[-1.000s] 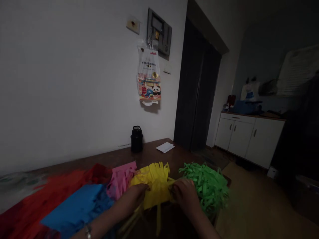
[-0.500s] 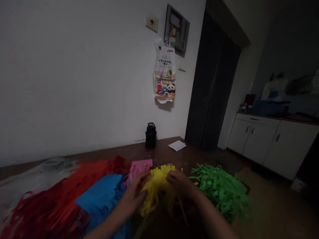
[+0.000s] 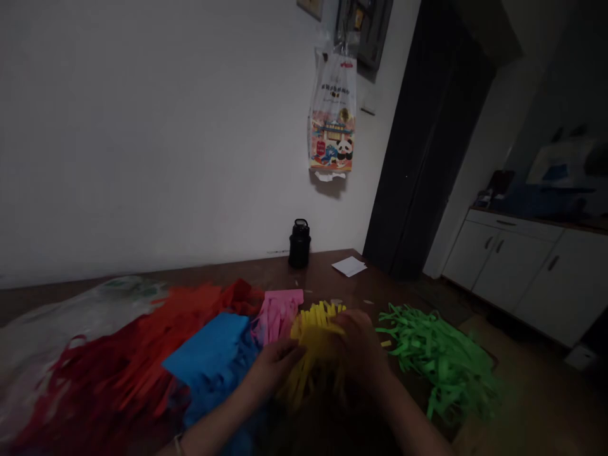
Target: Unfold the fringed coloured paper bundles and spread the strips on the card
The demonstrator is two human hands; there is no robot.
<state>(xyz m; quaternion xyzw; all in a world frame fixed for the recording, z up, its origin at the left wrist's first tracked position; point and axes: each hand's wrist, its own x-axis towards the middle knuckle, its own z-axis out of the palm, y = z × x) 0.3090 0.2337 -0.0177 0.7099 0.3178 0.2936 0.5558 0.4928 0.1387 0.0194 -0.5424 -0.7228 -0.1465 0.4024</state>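
A bunch of yellow strips (image 3: 316, 348) lies between my two hands at the middle front of the table. My left hand (image 3: 278, 366) is closed at its left side, thumb and fingers pinching the strips. On the right side my right hand (image 3: 358, 342) has its fingers curled over the yellow strips. Left of them are a pink fringed piece (image 3: 278, 313), a blue fringed piece (image 3: 213, 345) and a heap of orange and red strips (image 3: 142, 345). Green strips (image 3: 441, 354) are piled to the right.
A black bottle (image 3: 299, 246) and white papers (image 3: 349, 266) stand and lie near the table's back edge (image 3: 228, 273). A clear plastic bag (image 3: 109, 304) is at the left. A printed bag (image 3: 332, 120) hangs on the wall; white cabinets (image 3: 513, 253) are at the right.
The view has shifted, so the surroundings appear farther right and higher. My left hand has closed from a looser shape, and my right hand has curled farther over the yellow strips.
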